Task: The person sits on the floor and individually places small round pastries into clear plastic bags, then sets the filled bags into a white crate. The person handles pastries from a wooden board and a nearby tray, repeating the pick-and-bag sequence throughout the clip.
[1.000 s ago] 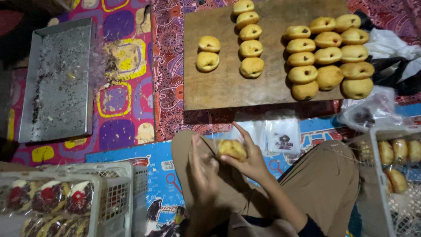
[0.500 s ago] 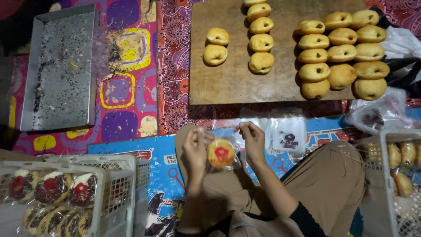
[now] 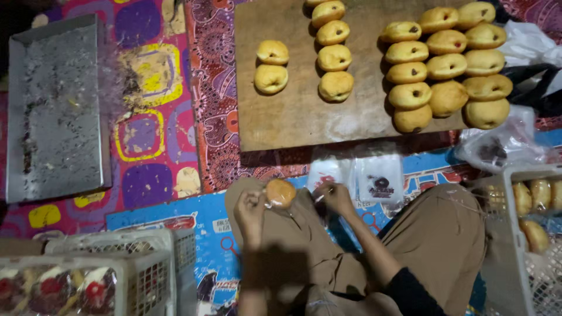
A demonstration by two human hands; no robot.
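My left hand [image 3: 253, 206] holds a round golden bun [image 3: 280, 192] that sits inside a clear plastic wrapper, over my lap. My right hand [image 3: 335, 196] is beside it, fingers pinched on the edge of the wrapper. Just beyond my hands lie flat empty plastic bags [image 3: 380, 178] with printed labels. Farther away a wooden board [image 3: 304, 117] carries several filled buns [image 3: 448, 64] in rows.
A grey metal baking tray [image 3: 55, 111] lies at the left on a patterned mat. White plastic crates stand at the lower left [image 3: 140, 257], with wrapped buns inside, and at the right [image 3: 509, 199] with more buns. Crumpled plastic bags [image 3: 503, 146] lie at the right.
The bun in my hands has been turned: its red-filled side faced me half a second ago, its plain golden side shows now. My hands moved slightly apart.
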